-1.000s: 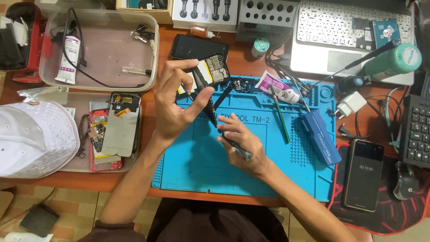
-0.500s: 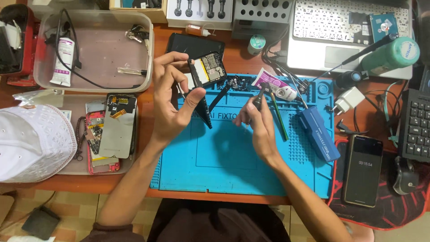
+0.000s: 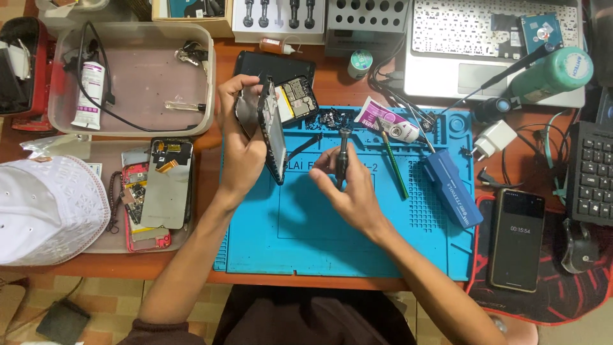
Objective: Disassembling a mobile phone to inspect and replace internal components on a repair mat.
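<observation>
Here the right hand point(image 3: 348, 185) pinches a dark slim tool point(image 3: 343, 160) upright between thumb and fingers over the blue work mat point(image 3: 306, 236), its tip hidden in the grip, while the left hand point(image 3: 242, 147) clasps an opened phone point(image 3: 273, 131) tilted on edge just above the mat, probably so its inner side faces the tool. Farther back, a second opened handset point(image 3: 297, 99) lies partly behind that phone, its small parts too fine to make out, and the laptop point(image 3: 491, 45) is cut off at the top edge.

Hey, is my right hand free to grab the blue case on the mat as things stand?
Probably not at once: the right hand grips a screwdriver. The blue case lies uncovered just right of it.
</observation>
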